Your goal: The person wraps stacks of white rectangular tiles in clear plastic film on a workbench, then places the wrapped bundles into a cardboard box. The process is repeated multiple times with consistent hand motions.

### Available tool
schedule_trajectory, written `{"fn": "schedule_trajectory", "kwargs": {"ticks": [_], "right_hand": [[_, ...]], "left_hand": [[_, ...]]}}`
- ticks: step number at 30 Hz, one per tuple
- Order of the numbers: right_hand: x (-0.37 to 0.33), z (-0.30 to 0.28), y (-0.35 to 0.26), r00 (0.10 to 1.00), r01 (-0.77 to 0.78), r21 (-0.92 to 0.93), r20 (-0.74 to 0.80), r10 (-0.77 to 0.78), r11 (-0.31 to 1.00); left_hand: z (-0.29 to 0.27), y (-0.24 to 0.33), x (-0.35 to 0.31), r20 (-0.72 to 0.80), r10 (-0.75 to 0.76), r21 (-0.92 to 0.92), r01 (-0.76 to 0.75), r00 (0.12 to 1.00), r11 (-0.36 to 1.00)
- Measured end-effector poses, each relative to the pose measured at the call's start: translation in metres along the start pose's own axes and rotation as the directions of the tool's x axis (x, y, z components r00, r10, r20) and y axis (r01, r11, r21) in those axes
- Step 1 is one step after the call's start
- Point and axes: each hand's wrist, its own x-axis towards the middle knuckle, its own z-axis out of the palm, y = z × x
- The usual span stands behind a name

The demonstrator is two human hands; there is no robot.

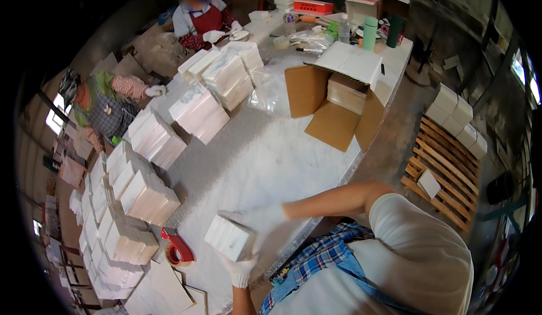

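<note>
A small stack of white marble-like tiles (228, 237) stands at the table's near edge, between my white-gloved hands. My left hand (240, 268) grips its near end, the fingers partly hidden by the tiles. Along the far side of the stack lies my right hand (245, 216), smeared a little by motion, its fingers against the tiles. To the left of the stack is a red tape dispenser (178, 249) with a roll of tape. Farther off, an open cardboard box (307, 92) lies on its side with a wrapped stack of tiles (346, 93) inside.
Rows of tile stacks (148, 193) line the table's left side. Loose flat tiles (164, 289) lie at the near left. Two co-workers (107, 103) stand across the table. Bottles (370, 34) and plastic bags are at the far end. A wooden pallet (443, 171) carries white boxes at right.
</note>
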Motion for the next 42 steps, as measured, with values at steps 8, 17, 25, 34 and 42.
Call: {"fn": "schedule_trajectory", "kwargs": {"ticks": [8, 17, 25, 34, 42], "right_hand": [[-0.063, -0.058, -0.052, 0.834, -0.507, 0.258, -0.094, 0.544, 0.822], [-0.196, -0.207, -0.178, 0.711, -0.702, -0.218, -0.275, 0.648, 0.678], [-0.308, -0.372, -0.122, 0.335, -0.92, -0.335, -0.942, -0.032, 0.203], [-0.33, -0.406, -0.062, 0.184, -0.936, -0.035, -0.898, 0.4, 0.351], [-0.341, -0.403, -0.053, 0.172, -0.919, -0.037, -0.933, 0.315, 0.393]], "left_hand": [[0.046, 0.081, 0.012, 0.606, -0.38, -0.693, 0.698, 0.699, 0.179], [0.153, 0.209, 0.09, 0.699, -0.152, -0.71, 0.704, 0.699, -0.025], [0.249, 0.295, 0.19, 0.728, 0.099, -0.681, 0.732, 0.679, -0.018], [0.354, 0.319, 0.246, 0.442, 0.172, -0.838, 0.337, 0.88, 0.43], [0.394, 0.348, 0.264, 0.327, 0.259, -0.625, 0.003, 0.909, 0.78]]}}
